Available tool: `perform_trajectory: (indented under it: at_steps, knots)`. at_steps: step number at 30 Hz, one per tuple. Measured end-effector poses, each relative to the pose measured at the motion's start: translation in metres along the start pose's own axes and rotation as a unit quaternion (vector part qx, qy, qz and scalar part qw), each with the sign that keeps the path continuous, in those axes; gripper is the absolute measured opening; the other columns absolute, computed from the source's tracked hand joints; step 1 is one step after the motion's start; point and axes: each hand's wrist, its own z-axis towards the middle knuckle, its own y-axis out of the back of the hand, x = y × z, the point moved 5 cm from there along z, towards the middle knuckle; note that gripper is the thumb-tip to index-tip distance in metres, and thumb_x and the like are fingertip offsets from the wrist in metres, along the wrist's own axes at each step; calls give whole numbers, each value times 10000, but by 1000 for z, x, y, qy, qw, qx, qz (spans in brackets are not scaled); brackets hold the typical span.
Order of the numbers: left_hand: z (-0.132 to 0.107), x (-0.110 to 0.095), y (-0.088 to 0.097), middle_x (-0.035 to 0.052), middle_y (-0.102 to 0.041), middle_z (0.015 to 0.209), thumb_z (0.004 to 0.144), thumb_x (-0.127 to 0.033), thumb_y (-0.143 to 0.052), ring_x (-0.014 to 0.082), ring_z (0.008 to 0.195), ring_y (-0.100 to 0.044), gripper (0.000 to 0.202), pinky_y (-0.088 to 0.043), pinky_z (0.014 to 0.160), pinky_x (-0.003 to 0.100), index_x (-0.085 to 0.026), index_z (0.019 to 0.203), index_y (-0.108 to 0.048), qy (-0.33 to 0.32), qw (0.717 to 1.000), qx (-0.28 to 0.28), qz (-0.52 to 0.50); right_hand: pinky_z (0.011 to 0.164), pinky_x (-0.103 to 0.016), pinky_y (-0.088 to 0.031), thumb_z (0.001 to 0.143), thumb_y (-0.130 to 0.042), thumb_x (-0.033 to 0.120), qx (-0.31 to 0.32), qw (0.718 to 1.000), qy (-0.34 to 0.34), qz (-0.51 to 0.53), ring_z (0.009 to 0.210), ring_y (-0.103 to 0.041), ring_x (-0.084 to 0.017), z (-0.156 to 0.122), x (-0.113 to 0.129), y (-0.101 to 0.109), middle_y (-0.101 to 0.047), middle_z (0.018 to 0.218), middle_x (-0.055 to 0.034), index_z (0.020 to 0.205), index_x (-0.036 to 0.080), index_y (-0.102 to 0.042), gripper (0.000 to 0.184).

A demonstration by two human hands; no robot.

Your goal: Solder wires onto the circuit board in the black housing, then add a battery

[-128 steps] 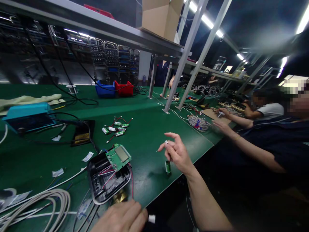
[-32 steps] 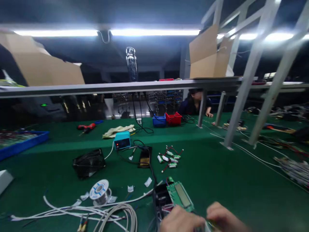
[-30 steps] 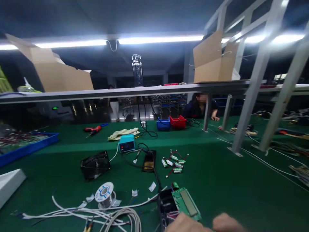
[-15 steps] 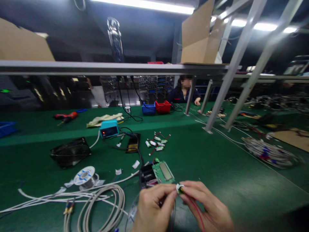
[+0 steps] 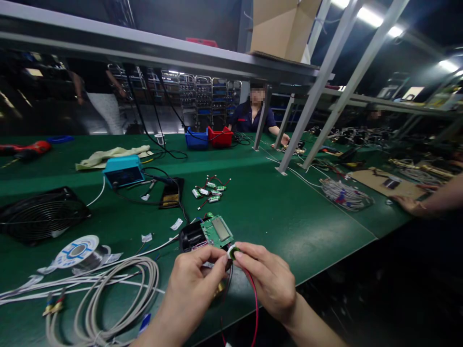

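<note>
Between the fingertips of both hands is a small round white-and-green part [image 5: 232, 251], with a red wire [image 5: 256, 311] hanging from it. My left hand [image 5: 195, 282] pinches it from the left. From the other side, my right hand [image 5: 270, 278] has thumb and fingers closed on it. Fingers cover much of the part, so its kind is unclear. Just beyond the fingertips lies a green circuit board [image 5: 209, 231] with a grey display, against a black housing [image 5: 190, 236]. Farther back sits a cluster of small green-and-white batteries [image 5: 214, 198] with red leads.
Coiled grey cables [image 5: 154, 289] and a solder spool [image 5: 65, 250] lie left, near a black fan [image 5: 39, 217] and a teal soldering station [image 5: 123, 171]. Blue [image 5: 197, 140] and red bins [image 5: 220, 139] stand behind. A person sits opposite; another person's arm [image 5: 441, 197] reaches in at right.
The view has swung right and down, bringing in the table's front edge and another person's arm. Both hands still hold the small part, now turned to show more of its round green side.
</note>
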Motion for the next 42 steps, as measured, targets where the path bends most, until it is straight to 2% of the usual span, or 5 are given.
perform_trajectory:
  at_steps: [10, 18, 27, 35, 42]
  knots:
    - [-2, 13, 13, 93, -628, 850, 768, -623, -522, 156, 705, -601, 549, -494, 665, 248, -93, 856, -635, 78, 996, 23, -38, 774, -269, -552, 886, -586, -33, -46, 987, -79, 134, 939, -623, -171, 11, -4, 9, -628, 1028, -89, 1095, 141, -575, 272]
    - [-16, 15, 102, -3, -542, 666, 932, -507, -424, 102, 564, -498, 439, -340, 577, 248, -154, 735, -592, -107, 910, -274, 292, 582, -185, -464, 960, -570, 72, -173, 968, -183, -16, 613, -551, -59, 13, -42, 35, -567, 781, 18, 954, 156, -582, 85]
    - [38, 19, 31, 96, -459, 1401, 772, -470, -665, 284, 1300, -417, 774, -207, 1109, 542, -171, 1413, -352, -272, 882, -76, 378, 601, -216, -397, 974, -593, 223, -137, 965, -184, -125, 614, -517, -98, 17, -79, 34, -542, 719, 5, 830, 129, -572, 173]
    - [45, 29, 46, 98, -481, 1309, 707, -235, -641, 219, 1260, -441, 792, -296, 1115, 441, -206, 1398, -255, -148, 988, -45, 3, 588, -250, -358, 991, -546, 326, -135, 951, -262, -98, 573, -495, -129, 27, -93, 19, -529, 663, -17, 779, 123, -537, 294]
    - [31, 56, 70, 129, -420, 1394, 742, -218, -706, 250, 1296, -442, 860, -349, 1111, 363, -253, 1466, -245, -111, 887, -129, -430, 712, -274, -413, 906, -553, 110, 32, 969, -244, -13, 800, -535, -156, 49, -68, -55, -548, 928, -57, 892, 118, -556, 17]
